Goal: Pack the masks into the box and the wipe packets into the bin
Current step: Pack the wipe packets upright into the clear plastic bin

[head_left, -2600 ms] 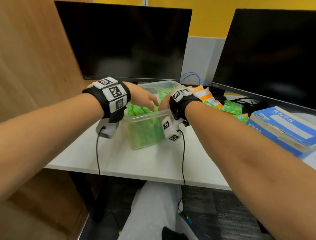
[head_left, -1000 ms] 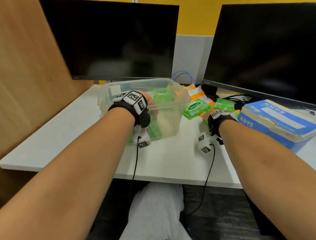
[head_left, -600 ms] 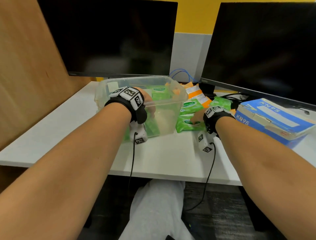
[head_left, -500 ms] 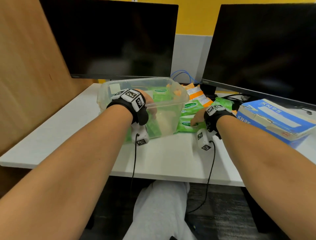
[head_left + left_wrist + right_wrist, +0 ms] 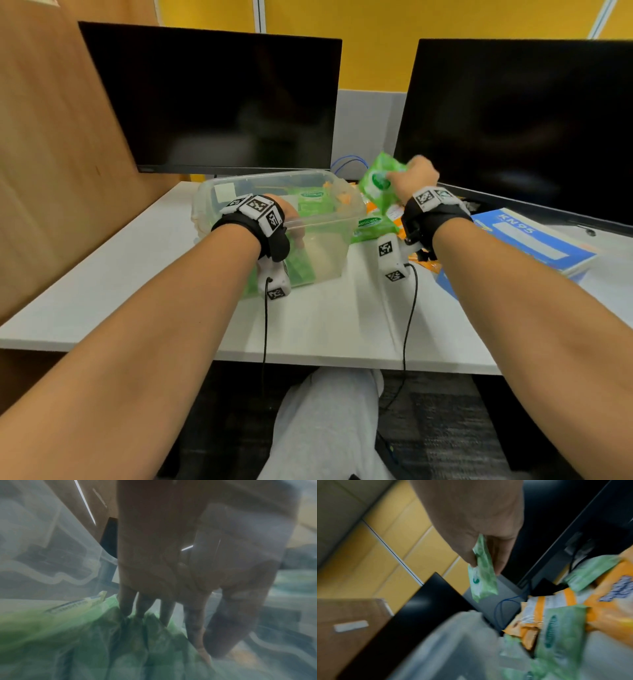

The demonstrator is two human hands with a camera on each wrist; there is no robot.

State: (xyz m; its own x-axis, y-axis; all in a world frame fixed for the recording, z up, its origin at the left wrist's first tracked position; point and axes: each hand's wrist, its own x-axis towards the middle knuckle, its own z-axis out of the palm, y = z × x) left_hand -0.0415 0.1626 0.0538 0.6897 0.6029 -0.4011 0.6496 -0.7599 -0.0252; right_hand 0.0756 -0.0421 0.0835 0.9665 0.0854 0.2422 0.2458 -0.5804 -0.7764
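Half a second ago the right hand (image 5: 412,181) lay low on the white desk (image 5: 144,274) over the loose pile; now it is up in the air at about two o'clock of the clear plastic bin (image 5: 320,221), with one flat green foil wipe packet (image 5: 380,186) pinched between thumb and fingers, seen edge-on and hanging down in the right wrist view (image 5: 482,574). So a packet is picked and, by my reading, is on its way over the bin's right rim. The left hand (image 5: 291,214) remains inside the bin, its straight fingers (image 5: 127,601) pressing down on the green packets (image 5: 120,642) already stacked there, nothing curled around any of them. The carried packet is glossy and slightly crumpled, with a white oval label on its face. More green and orange packets (image 5: 556,626) lie on the desk at three o'clock of the bin, touching its wall, so the job is partly done. The blue cardboard KN95 box (image 5: 534,240) sits further right, lid down.
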